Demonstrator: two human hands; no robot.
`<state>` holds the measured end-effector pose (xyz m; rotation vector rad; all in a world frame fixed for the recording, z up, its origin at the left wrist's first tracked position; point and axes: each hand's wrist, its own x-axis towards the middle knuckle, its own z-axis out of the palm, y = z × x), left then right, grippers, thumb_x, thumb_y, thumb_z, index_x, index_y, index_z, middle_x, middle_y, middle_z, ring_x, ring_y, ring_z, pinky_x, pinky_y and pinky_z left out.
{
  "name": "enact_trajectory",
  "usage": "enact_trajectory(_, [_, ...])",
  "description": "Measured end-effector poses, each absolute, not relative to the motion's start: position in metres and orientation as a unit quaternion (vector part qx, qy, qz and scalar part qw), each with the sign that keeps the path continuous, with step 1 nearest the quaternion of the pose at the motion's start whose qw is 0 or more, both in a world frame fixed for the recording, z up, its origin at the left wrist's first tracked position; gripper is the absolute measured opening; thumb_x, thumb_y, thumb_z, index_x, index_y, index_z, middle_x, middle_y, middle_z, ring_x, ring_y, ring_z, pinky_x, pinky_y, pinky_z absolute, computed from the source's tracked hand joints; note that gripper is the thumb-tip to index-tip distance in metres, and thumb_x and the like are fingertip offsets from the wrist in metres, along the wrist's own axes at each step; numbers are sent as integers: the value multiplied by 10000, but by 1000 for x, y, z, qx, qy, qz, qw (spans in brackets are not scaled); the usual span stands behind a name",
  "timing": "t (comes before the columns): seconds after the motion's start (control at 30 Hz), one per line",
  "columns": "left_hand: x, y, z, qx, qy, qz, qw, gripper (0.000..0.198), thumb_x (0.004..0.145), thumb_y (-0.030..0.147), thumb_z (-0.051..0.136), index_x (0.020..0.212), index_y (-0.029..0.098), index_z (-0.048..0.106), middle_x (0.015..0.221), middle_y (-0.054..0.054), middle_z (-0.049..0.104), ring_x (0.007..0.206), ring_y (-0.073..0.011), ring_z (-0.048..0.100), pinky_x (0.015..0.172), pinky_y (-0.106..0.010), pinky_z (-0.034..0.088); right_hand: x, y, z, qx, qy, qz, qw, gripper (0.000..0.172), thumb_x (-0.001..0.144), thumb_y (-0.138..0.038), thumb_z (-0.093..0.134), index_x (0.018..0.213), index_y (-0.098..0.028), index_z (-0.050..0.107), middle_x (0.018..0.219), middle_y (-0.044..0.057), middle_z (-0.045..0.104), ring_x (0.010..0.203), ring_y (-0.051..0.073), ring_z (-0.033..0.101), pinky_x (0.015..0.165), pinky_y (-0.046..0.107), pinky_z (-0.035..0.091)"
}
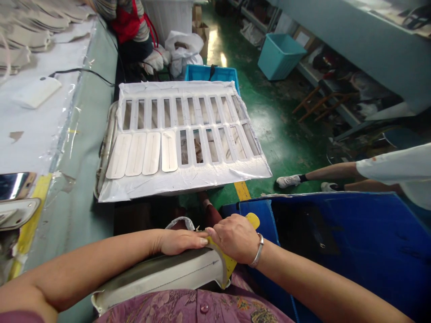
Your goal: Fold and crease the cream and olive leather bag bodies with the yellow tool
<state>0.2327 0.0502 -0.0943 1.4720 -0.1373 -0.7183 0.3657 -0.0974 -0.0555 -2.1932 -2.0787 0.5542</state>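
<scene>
My left hand (pixel 180 241) lies flat, fingers stretched out, on top of a long grey-white curved piece (pixel 161 273) that rests across my lap. My right hand (pixel 235 237) is closed around a yellow piece (pixel 229 265) at the right end of that grey part; the yellow end also sticks out above my knuckles. The two hands touch at the fingertips. A metal bangle sits on my right wrist.
A white slotted rack (pixel 188 177) ahead holds several white strips in its lower left slots. A grey-green workbench (pixel 84 148) runs along the left with stacked white pieces. A blue bin (pixel 353 242) stands at my right. Other people's legs and a torso show nearby.
</scene>
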Motion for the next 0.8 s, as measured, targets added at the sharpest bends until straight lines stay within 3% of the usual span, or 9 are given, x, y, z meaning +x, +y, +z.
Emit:
enact_trajectory(0.23, [246, 50, -76, 678, -74, -334, 651, 539, 902, 473, 329, 1348, 173, 366, 1333, -45, 458, 1210, -205, 414, 1042, -279, 259, 370, -99, -55, -713, -674, 192, 10, 528, 946, -366, 251, 652, -155, 635, 652, 87, 668, 590, 166, 606, 534, 281, 319])
enact_trajectory(0.33, [247, 51, -64, 698, -49, -332, 633, 537, 881, 468, 387, 1346, 199, 373, 1318, -41, 482, 1173, -211, 457, 1013, -285, 298, 390, -97, -53, -690, -688, 225, -20, 508, 934, -381, 290, 613, -158, 614, 604, 73, 643, 515, 144, 564, 484, 262, 290])
enact_trajectory(0.4, [247, 53, -58, 709, -33, -339, 618, 554, 870, 474, 411, 1354, 209, 361, 1336, -43, 466, 1198, -222, 439, 1021, -305, 286, 405, -95, -49, -704, -659, 264, 9, 501, 915, -408, 334, 559, -153, 576, 533, 54, 593, 463, 124, 509, 459, 255, 259])
enact_trajectory(0.47, [247, 56, -55, 717, -8, -361, 597, 587, 855, 505, 421, 1356, 206, 359, 1362, -48, 435, 1244, -239, 390, 1042, -331, 253, 413, -93, -43, -747, -593, 287, 83, 561, 920, -449, 282, 512, -151, 523, 479, 29, 526, 438, 104, 453, 452, 249, 250])
enact_trajectory(0.57, [251, 59, -57, 718, 0, -379, 584, 601, 850, 554, 386, 1342, 209, 386, 1395, -33, 387, 1289, -231, 325, 1067, -326, 201, 406, -89, -35, -742, -485, 376, 270, 632, 920, -501, 185, 471, -159, 469, 421, 1, 441, 403, 87, 392, 432, 237, 263])
enact_trajectory(0.7, [254, 54, -57, 727, -26, -364, 581, 558, 871, 534, 347, 1326, 217, 410, 1343, -22, 461, 1229, -221, 410, 1038, -314, 260, 381, -82, -27, -552, -334, 528, 552, 595, 862, -560, 277, 405, -195, 387, 330, -38, 306, 309, 78, 287, 351, 234, 237])
enact_trajectory(0.8, [253, 46, -56, 756, -19, -354, 550, 502, 889, 474, 337, 1295, 201, 449, 1260, -63, 540, 1132, -243, 499, 980, -341, 336, 368, -81, -27, -440, -247, 568, 650, 579, 858, -536, 287, 388, -205, 347, 316, -52, 255, 277, 72, 246, 320, 224, 214])
